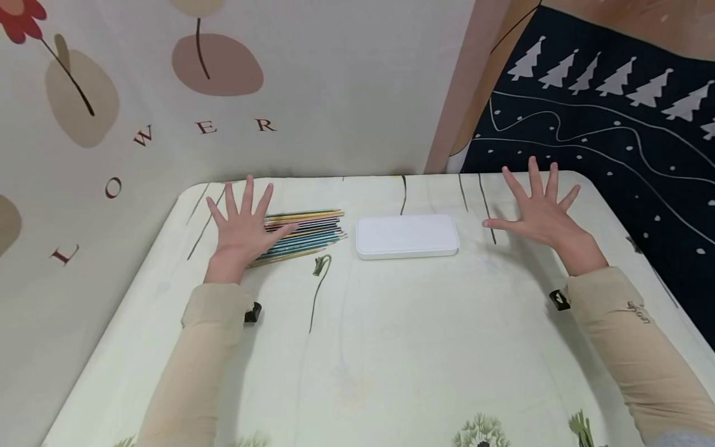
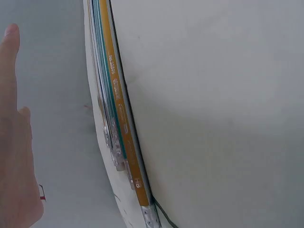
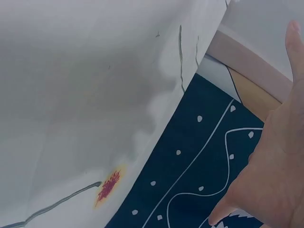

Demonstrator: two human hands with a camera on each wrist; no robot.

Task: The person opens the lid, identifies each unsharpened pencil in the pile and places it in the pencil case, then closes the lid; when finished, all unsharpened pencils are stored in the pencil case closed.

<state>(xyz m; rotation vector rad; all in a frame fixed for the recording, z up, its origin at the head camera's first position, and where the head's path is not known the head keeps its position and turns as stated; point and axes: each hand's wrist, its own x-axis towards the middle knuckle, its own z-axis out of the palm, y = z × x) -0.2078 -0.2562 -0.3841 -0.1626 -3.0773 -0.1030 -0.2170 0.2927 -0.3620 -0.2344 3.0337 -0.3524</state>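
My left hand (image 1: 242, 226) is spread wide over the left end of a row of pencils (image 1: 304, 233), holding nothing. In the left wrist view, a yellow pencil (image 2: 121, 104) marked HB lies along the near side of the row, beside teal ones. Part of the row is hidden behind the hand. To the right of the pencils lies a white rectangular case (image 1: 408, 236), apparently closed. Well to the right of it, my right hand (image 1: 542, 211) is held above the table with its fingers splayed and nothing in them.
A pale tablecloth (image 1: 357, 347) with printed stems and flowers covers the table. Behind it hangs a light curtain (image 1: 346, 93) with letters and flower shapes. A dark cloth (image 1: 625, 136) with white trees is at the right edge.
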